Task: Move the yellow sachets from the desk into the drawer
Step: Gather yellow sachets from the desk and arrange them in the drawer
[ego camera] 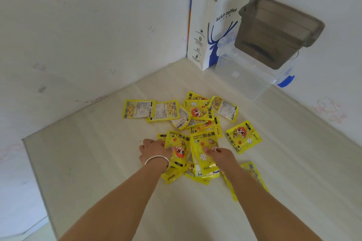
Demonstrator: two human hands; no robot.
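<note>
Several yellow sachets (195, 111) with a cartoon print lie scattered and overlapping on the pale desk (98, 152). My left hand (154, 149), a silver bangle on its wrist, grips the edge of one sachet (179, 150) at the near side of the pile. My right hand (220, 153) rests on a neighbouring sachet (203, 148), fingers pressing its top. More sachets lie partly hidden under both forearms. No drawer is in view.
A white and blue paper bag (207, 25) stands in the far corner against the wall. Beside it a brown plastic bin (278, 31) sits on a clear lidded box (248, 76) with blue clips. The desk's left edge (33, 162) runs toward me.
</note>
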